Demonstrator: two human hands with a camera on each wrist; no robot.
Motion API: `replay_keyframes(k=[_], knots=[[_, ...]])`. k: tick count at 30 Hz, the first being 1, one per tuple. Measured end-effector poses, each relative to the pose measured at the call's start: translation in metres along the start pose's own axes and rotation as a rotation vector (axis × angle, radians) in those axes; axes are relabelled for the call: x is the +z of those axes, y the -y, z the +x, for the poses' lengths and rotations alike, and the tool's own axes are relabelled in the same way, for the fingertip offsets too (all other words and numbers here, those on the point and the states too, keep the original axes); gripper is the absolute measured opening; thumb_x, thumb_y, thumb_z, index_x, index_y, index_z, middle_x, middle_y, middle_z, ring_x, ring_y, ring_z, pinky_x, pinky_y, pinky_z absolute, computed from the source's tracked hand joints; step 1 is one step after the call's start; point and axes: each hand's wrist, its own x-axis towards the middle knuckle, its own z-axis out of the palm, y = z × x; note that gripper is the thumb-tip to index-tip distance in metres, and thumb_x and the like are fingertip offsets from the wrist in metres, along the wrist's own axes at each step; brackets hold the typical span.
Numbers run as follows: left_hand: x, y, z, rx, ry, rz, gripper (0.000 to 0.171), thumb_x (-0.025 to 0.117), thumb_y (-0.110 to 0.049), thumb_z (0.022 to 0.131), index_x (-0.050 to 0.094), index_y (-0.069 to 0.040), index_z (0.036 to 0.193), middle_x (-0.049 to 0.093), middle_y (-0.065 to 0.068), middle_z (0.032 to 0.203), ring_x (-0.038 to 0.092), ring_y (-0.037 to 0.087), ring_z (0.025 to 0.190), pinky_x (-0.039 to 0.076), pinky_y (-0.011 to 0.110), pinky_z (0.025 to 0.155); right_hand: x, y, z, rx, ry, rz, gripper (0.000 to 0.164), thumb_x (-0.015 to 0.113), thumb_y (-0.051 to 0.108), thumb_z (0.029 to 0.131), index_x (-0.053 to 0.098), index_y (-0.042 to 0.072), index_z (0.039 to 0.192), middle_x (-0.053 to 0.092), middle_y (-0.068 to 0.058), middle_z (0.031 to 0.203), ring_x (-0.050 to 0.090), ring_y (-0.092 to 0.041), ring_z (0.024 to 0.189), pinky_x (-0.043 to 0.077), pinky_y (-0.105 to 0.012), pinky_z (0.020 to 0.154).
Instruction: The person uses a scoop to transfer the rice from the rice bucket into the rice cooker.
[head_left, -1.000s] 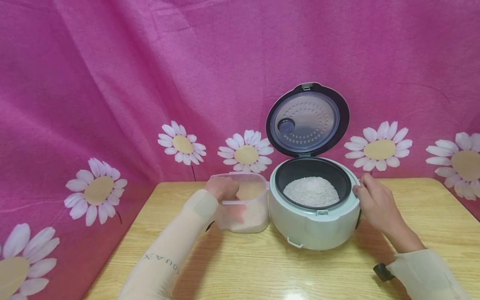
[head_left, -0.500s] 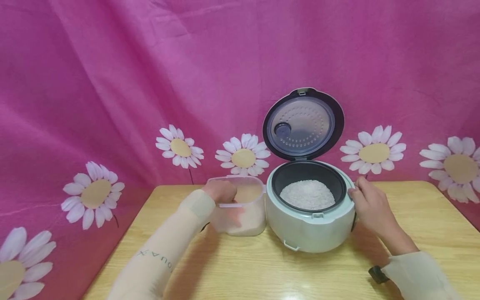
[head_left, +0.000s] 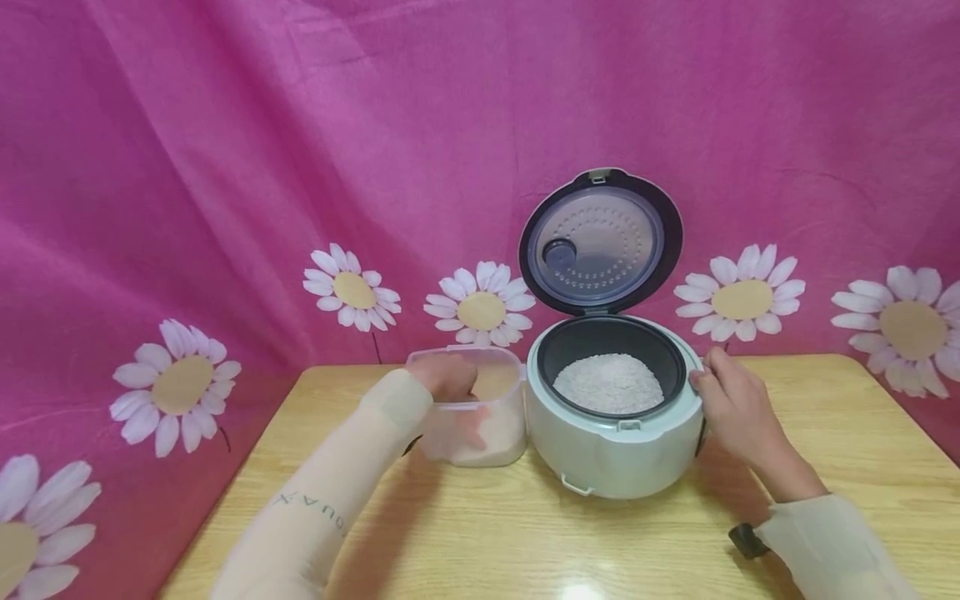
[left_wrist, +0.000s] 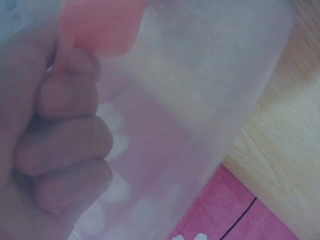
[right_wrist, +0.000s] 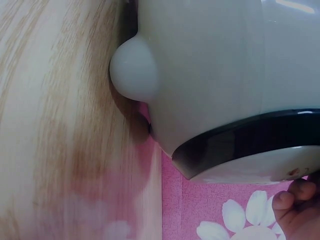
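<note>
My left hand (head_left: 450,377) reaches down into a clear plastic container (head_left: 459,406) partly filled with rice. Its curled fingers grip the handle of a pink scoop (left_wrist: 102,27), which shows through the cloudy wall in the left wrist view. Just to the right stands a pale green rice cooker (head_left: 615,467) with its lid (head_left: 600,242) raised. White rice (head_left: 609,383) is heaped in the dark inner pot (head_left: 558,337). My right hand (head_left: 738,408) holds the cooker's right side, thumb at the upper rim; fingertips (right_wrist: 283,201) appear at the corner of the right wrist view.
Both vessels stand side by side on a light wooden table (head_left: 480,542). A pink cloth (head_left: 420,125) printed with white daisies hangs behind and to the left. On the cooker's lower front is a small white loop (head_left: 576,485).
The head view has shifted slightly, so the cooker and container sit a little further left in it. My left hand stays in the container and my right hand keeps its hold.
</note>
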Motion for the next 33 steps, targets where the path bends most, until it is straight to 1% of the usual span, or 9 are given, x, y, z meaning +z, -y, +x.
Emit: replay_keyframes(k=[1, 2, 5, 8, 13, 17, 23, 28, 33], knots=[[0.006, 0.005, 0.013, -0.037, 0.023, 0.019, 0.034, 0.069, -0.028, 0.098, 0.064, -0.010, 0.069, 0.040, -0.007, 0.058, 0.045, 0.010, 0.057, 0.047, 0.033, 0.061, 0.000, 0.000, 0.000, 0.000, -0.004, -0.001, 0.019, 0.044, 0.019, 0.104, 0.046, 0.009, 0.088, 0.043, -0.004, 0.074, 0.041, -0.012, 0.070, 0.034, -0.028, 0.059], [0.005, 0.008, 0.023, -0.062, 0.036, 0.107, 0.038, 0.068, -0.031, 0.098, 0.063, -0.016, 0.064, 0.039, -0.006, 0.056, 0.045, 0.013, 0.055, 0.042, 0.029, 0.058, 0.000, 0.000, 0.001, 0.000, -0.010, -0.001, 0.019, 0.045, 0.019, 0.104, 0.047, 0.009, 0.088, 0.042, -0.004, 0.074, 0.041, -0.012, 0.070, 0.034, -0.028, 0.060], [0.011, 0.016, 0.036, -0.036, 0.053, 0.051, 0.039, 0.067, -0.032, 0.098, 0.064, -0.019, 0.062, 0.041, -0.005, 0.056, 0.045, 0.012, 0.053, 0.038, 0.027, 0.053, 0.001, -0.001, 0.002, -0.005, -0.022, -0.003, 0.019, 0.046, 0.018, 0.103, 0.047, 0.010, 0.087, 0.042, -0.003, 0.074, 0.040, -0.011, 0.070, 0.033, -0.028, 0.060], [0.012, 0.018, 0.036, 0.006, 0.047, -0.004, 0.038, 0.067, -0.031, 0.098, 0.063, -0.020, 0.062, 0.040, -0.007, 0.056, 0.044, 0.010, 0.052, 0.036, 0.026, 0.051, 0.002, -0.001, 0.002, -0.011, -0.029, -0.004, 0.019, 0.047, 0.018, 0.103, 0.047, 0.010, 0.086, 0.042, -0.002, 0.073, 0.040, -0.010, 0.070, 0.033, -0.028, 0.060], [0.012, 0.013, 0.033, 0.009, 0.024, 0.007, 0.042, 0.066, -0.031, 0.098, 0.057, -0.021, 0.058, 0.036, -0.008, 0.055, 0.039, 0.009, 0.051, 0.033, 0.026, 0.051, 0.002, -0.002, 0.001, -0.013, -0.036, -0.011, 0.018, 0.048, 0.017, 0.102, 0.048, 0.010, 0.086, 0.042, -0.001, 0.073, 0.040, -0.009, 0.070, 0.032, -0.028, 0.061], [0.010, 0.008, 0.032, -0.039, 0.027, 0.023, 0.043, 0.065, -0.033, 0.097, 0.053, -0.022, 0.057, 0.034, -0.008, 0.055, 0.037, 0.010, 0.051, 0.034, 0.028, 0.053, 0.002, -0.002, 0.000, -0.010, -0.036, -0.011, 0.018, 0.048, 0.017, 0.102, 0.048, 0.010, 0.086, 0.042, -0.001, 0.074, 0.040, -0.009, 0.071, 0.033, -0.028, 0.061], [0.004, -0.003, 0.024, -0.120, 0.019, -0.010, 0.028, 0.067, -0.036, 0.095, 0.065, -0.024, 0.069, 0.049, -0.005, 0.062, 0.055, 0.014, 0.062, 0.047, 0.035, 0.064, 0.001, -0.002, 0.000, -0.007, -0.030, -0.014, 0.017, 0.047, 0.017, 0.102, 0.048, 0.010, 0.087, 0.042, -0.002, 0.074, 0.040, -0.010, 0.071, 0.033, -0.028, 0.061], [0.003, -0.005, 0.019, -0.185, -0.017, -0.012, 0.023, 0.067, -0.038, 0.093, 0.066, -0.025, 0.073, 0.056, -0.003, 0.068, 0.060, 0.016, 0.069, 0.050, 0.041, 0.068, 0.001, -0.002, 0.001, -0.010, -0.035, -0.017, 0.017, 0.047, 0.018, 0.102, 0.048, 0.009, 0.087, 0.043, -0.002, 0.074, 0.040, -0.010, 0.070, 0.033, -0.028, 0.061], [0.008, -0.006, 0.026, -0.240, -0.005, 0.012, 0.020, 0.068, -0.039, 0.093, 0.071, -0.024, 0.081, 0.061, -0.001, 0.075, 0.062, 0.018, 0.075, 0.052, 0.040, 0.072, 0.001, -0.003, 0.001, -0.011, -0.027, -0.013, 0.018, 0.047, 0.017, 0.102, 0.048, 0.009, 0.087, 0.043, -0.002, 0.074, 0.040, -0.010, 0.070, 0.033, -0.028, 0.060]])
